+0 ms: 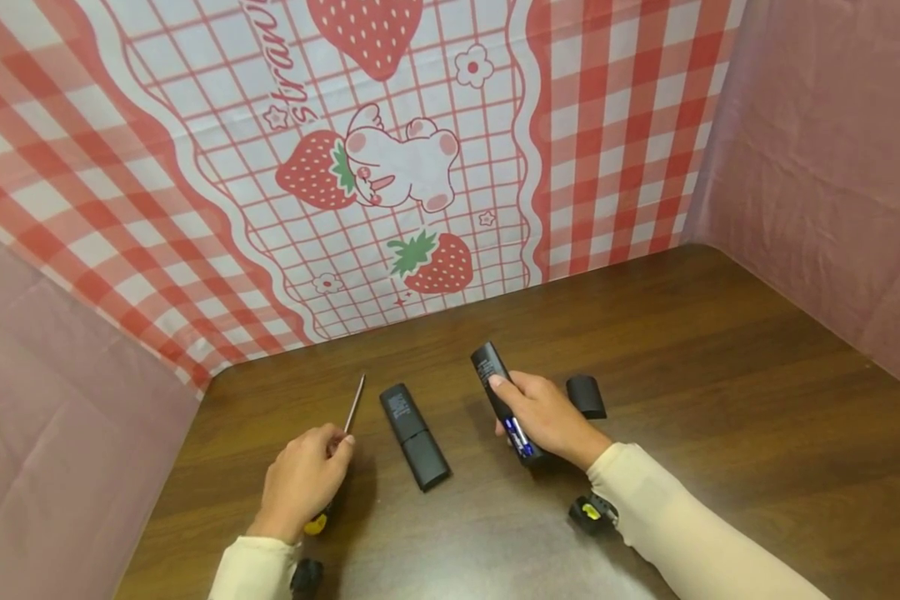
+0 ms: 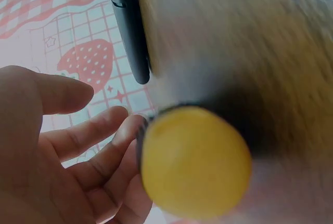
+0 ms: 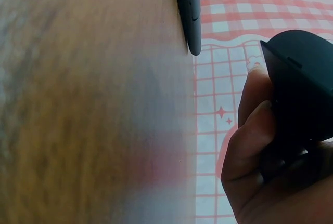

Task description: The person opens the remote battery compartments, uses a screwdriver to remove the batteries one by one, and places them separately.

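My right hand grips a black remote control, with the thumb on its back. Blue batteries show in its uncovered compartment. In the right wrist view the near end of this remote looms above curled fingers. My left hand is over a screwdriver on the table, its metal shaft pointing away from me. In the left wrist view the screwdriver's yellow handle end is close, fingertips beside it and the thumb held apart. A second black remote control, back up, lies between the hands.
A loose black battery cover lies on the wooden table, right of my right hand. A strawberry-patterned cloth rises along the table's back edge. Pink cloth walls stand at both sides.
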Motion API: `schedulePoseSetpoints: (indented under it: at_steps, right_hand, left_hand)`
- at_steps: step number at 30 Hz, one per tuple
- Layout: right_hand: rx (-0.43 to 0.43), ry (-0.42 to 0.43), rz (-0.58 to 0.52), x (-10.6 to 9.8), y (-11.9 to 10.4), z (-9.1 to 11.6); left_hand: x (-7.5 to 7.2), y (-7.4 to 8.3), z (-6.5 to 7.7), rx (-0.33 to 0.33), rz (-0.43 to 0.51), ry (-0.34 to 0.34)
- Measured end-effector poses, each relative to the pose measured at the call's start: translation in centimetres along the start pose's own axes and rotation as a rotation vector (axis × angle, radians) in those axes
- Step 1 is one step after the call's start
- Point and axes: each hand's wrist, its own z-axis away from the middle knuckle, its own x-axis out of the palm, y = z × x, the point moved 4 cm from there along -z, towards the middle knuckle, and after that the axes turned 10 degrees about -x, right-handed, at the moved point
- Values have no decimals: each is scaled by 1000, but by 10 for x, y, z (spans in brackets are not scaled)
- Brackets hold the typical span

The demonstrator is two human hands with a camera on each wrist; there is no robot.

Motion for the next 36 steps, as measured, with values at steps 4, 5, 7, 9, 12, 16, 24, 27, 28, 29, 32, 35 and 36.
schedulePoseSetpoints:
  at_steps: [4,5,7,9,12,16,24,27,28,29,32,35,36]
  right_hand:
    - [0,-2,0,0,0,0]
    - [0,-1,0,0,0,0]
    - [0,1,2,-1,0,0]
    - [2,5,0,-1,0,0]
    - [0,8,-6,-2,-2,1]
    - [1,2,-20,-1,-2,1]
    - [12,13,-16,-3,0,0]
    - [17,11,-29,-4,1,1]
    - [18,11,-31,-4,1,1]
    - [17,12,-30,-4,1,1]
    - [18,16,-34,-5,2,1]
    - [21,12,-35,-5,3,0]
    - [23,12,-40,-4,3,0]
  left_hand:
    - [-2,-3,0,-23,-1,7]
    - [-3,-4,0,-29,-1,7]
    - [-4,-5,1,-38,-5,8]
    - [-4,-5,1,-48,-15,4]
    - [-5,-7,1,-62,-31,-11]
    - [-6,-11,1,-81,-70,-49]
    - [-1,-21,6,-113,-144,-188]
    - [1,-21,6,-117,-149,-204]
    - [2,-21,6,-114,-148,-205]
    - [3,-20,6,-109,-148,-205]
    - [5,-17,7,-97,-155,-199]
    - [6,-16,8,-95,-167,-191]
    - [6,-16,8,-96,-169,-187]
